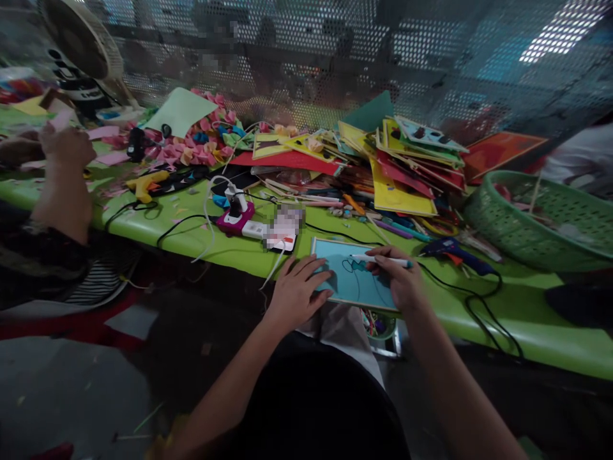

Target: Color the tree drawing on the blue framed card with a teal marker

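A light blue card (342,255) with a pale border lies at the table's front edge, tilted slightly. Dark outlines and a small teal filled patch show on it. My left hand (301,287) rests flat on the card's left side, fingers spread. Between the fingers of my right hand (400,275) is a white marker (383,259) with a teal end, its tip over the teal patch. A phone (286,229), partly blurred out, lies just beyond my left hand, beside a power strip (234,220) with a white plug in it.
Stacked yellow and red cards (407,166) lie behind the blue card. A blue glue gun (454,250) and its cord lie right, near a green basket (541,211). Leftward are a yellow glue gun (147,185), pink paper pieces (177,150), a fan (83,38) and another person's hand (69,144).
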`<action>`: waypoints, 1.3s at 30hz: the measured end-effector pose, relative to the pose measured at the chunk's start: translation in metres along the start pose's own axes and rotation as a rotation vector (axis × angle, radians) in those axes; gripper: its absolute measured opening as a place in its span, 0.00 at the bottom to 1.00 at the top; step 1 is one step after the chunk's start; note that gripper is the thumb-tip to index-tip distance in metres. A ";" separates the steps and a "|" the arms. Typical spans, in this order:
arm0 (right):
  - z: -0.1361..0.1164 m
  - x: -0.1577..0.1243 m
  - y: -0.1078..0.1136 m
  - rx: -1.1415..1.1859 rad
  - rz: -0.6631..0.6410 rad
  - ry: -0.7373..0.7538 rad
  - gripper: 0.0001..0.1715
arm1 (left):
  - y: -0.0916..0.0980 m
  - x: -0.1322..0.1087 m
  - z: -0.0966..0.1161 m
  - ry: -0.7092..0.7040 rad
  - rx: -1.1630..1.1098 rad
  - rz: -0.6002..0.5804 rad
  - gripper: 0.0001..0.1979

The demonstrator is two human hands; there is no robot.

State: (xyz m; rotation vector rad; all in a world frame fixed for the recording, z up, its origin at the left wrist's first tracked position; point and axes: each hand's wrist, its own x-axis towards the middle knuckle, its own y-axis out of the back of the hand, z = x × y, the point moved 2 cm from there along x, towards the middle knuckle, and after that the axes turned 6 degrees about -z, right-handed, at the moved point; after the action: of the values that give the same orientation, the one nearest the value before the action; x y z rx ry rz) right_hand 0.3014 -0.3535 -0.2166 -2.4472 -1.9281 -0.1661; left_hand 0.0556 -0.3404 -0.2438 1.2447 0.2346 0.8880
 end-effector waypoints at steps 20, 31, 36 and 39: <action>0.008 -0.006 0.006 -0.061 0.026 0.009 0.12 | -0.004 -0.008 0.002 0.028 -0.033 0.027 0.18; 0.009 -0.004 0.003 -0.160 -0.041 0.016 0.17 | -0.003 -0.008 0.003 0.040 -0.033 0.006 0.18; 0.005 -0.004 0.001 -0.183 -0.041 0.011 0.18 | -0.003 -0.009 0.003 0.039 -0.036 0.006 0.18; 0.005 -0.004 0.001 -0.187 -0.039 0.011 0.17 | -0.002 -0.008 0.003 0.036 -0.029 0.001 0.19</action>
State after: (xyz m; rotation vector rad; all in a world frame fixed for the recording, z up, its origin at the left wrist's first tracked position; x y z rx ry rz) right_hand 0.3014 -0.3572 -0.2215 -2.5143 -2.0434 -0.3757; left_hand 0.0528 -0.3482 -0.2474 1.2023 0.2494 0.9123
